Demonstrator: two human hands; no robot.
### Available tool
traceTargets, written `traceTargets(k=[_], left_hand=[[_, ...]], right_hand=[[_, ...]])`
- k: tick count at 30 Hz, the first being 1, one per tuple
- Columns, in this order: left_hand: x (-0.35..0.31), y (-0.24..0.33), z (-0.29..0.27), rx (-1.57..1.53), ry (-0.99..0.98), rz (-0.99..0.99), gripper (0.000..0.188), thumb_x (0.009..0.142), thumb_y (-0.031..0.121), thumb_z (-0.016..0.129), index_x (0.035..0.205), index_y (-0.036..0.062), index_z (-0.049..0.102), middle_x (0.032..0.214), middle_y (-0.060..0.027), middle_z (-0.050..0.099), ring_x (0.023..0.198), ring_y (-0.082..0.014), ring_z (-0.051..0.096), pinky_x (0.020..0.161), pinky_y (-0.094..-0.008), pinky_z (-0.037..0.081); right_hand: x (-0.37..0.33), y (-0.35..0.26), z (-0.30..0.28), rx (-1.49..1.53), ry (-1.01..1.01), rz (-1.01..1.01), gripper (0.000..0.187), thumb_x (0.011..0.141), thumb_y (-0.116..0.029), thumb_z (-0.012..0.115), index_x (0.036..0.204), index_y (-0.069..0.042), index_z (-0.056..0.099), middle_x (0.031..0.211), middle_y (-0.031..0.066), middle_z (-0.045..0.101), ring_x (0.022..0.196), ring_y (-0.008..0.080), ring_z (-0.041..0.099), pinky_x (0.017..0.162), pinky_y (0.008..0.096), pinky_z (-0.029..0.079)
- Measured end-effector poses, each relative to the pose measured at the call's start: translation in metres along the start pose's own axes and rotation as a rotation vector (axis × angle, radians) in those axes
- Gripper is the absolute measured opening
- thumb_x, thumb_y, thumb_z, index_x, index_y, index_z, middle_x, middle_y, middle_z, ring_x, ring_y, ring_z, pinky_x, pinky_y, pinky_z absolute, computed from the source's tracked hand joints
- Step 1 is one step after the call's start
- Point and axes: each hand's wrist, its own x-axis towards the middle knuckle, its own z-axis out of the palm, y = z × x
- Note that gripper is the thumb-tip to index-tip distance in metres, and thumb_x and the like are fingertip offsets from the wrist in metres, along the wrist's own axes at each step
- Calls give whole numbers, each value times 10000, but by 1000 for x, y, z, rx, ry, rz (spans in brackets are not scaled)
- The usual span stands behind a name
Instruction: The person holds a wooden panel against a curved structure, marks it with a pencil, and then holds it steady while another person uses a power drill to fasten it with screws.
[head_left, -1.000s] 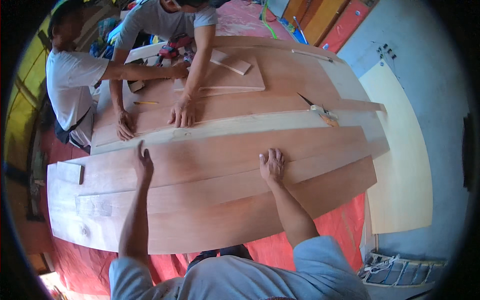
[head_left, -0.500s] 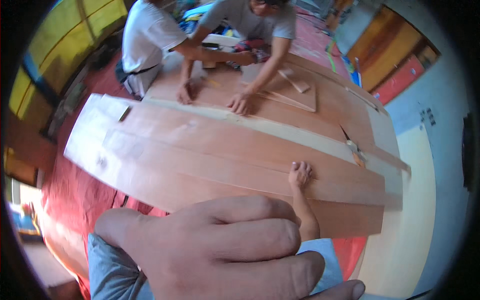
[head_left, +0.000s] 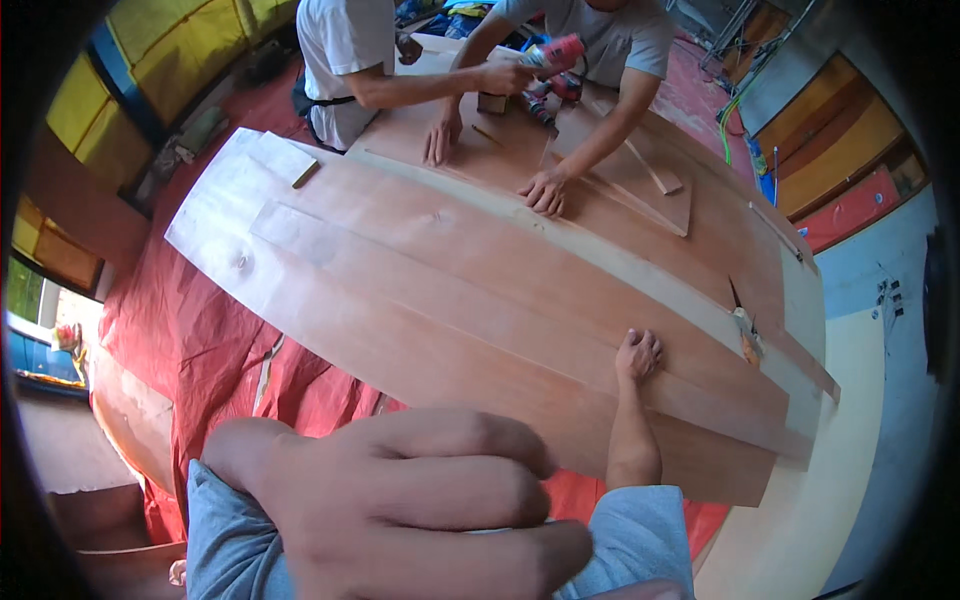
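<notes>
Plywood panel (head_left: 480,290) steadied by one hand, with the near side blocked from view

The long panel lies slantwise in front of the person, over a red tarp (head_left: 225,330). The right hand (head_left: 640,355) rests on it toward its right end, fingers bent but closed on nothing. The left hand (head_left: 400,495) hangs close to the camera, apart from the panel, its fingers loosely bent; the palm is hidden, so whether they hold anything I cannot tell.

With only that one hand on the near side, an uneven push could make the panel pivot or creep. A slide away from the person might nudge the pointed tool (head_left: 746,338) just beyond its far edge. Across the way, a co-worker's hand (head_left: 510,78) is at a red power tool (head_left: 556,54); a loose hold could let it drop near another co-worker's hand (head_left: 543,190), which presses on the wood.
</notes>
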Motion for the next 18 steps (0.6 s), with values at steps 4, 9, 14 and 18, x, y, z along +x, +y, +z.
traceTargets(k=[4, 9, 14, 18], left_hand=[[-9, 6, -2, -49, -16, -81, 357, 805, 138, 825, 1155, 70, 805, 736, -51, 654, 620, -149, 585, 578, -304, 531], [-10, 13, 2, -110, 97, -249, 288, 853, 113, 747, 1123, 19, 787, 799, -76, 635, 664, -184, 583, 611, -310, 534], [-13, 4, -7, -143, -46, -281, 278, 891, 67, 680, 1144, -18, 761, 826, -85, 612, 693, -212, 580, 626, -323, 519], [-21, -1, -16, 98, 23, 19, 274, 849, 47, 777, 1122, 34, 803, 718, -54, 641, 570, -147, 546, 547, -298, 484]], right_hand=[[-2, -3, -1, -49, -71, -4, 544, 1015, -503, 573, 1361, -87, 631, 1458, 193, 562, 1362, 399, 494, 1138, 536, 389], [-1, -5, -1, -87, -15, 23, 537, 1006, -453, 592, 1384, -73, 617, 1470, 184, 553, 1353, 383, 506, 1141, 515, 399], [1, 2, 8, -58, 5, 13, 547, 1005, -447, 596, 1384, -54, 612, 1470, 195, 550, 1364, 376, 496, 1152, 512, 389], [4, 6, 13, -73, 15, -28, 555, 1004, -452, 595, 1379, -43, 611, 1467, 196, 552, 1386, 372, 478, 1166, 502, 374]])
